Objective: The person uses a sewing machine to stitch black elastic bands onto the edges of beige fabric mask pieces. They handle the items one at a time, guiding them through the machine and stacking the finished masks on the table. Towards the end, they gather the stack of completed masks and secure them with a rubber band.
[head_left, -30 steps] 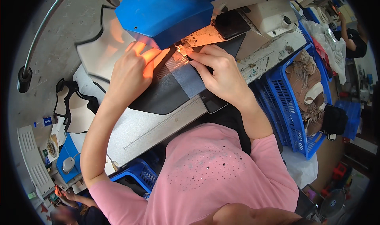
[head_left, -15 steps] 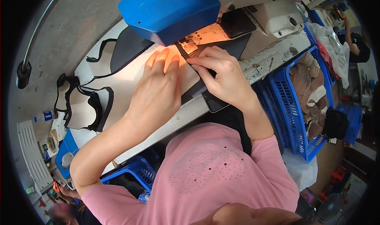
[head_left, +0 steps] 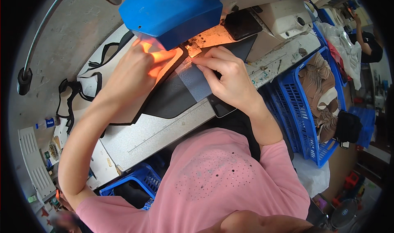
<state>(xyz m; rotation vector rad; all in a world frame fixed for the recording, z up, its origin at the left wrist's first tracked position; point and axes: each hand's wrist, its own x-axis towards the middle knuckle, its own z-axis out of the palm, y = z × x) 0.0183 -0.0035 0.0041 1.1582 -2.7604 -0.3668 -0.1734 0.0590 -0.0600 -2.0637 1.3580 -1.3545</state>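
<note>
My left hand (head_left: 141,65) lies with fingers spread on a cream material piece (head_left: 125,108) with a black edge band, just under the blue head of a sewing machine (head_left: 172,21). Orange light falls on its fingertips and the piece's edge. Right of the needle area, my right hand (head_left: 225,75) has thumb and forefinger pinched together; what sits between them, if anything, is too small to make out. A dark panel (head_left: 170,99) lies flat on the machine table (head_left: 154,140), between the cream piece and my right hand.
A black flat rectangular object (head_left: 243,24) rests on the machine bed. Cream pieces with black edging (head_left: 69,99) hang over the table's left end. Blue crate (head_left: 289,93) at right holds stacked brown pieces (head_left: 316,83); another blue basket (head_left: 141,177) is below. A gooseneck lamp (head_left: 24,79) stands left.
My left hand has moved left and up, and the cream piece has swung left with it, uncovering the dark panel and the table's ruler marks. My right hand has barely moved.
</note>
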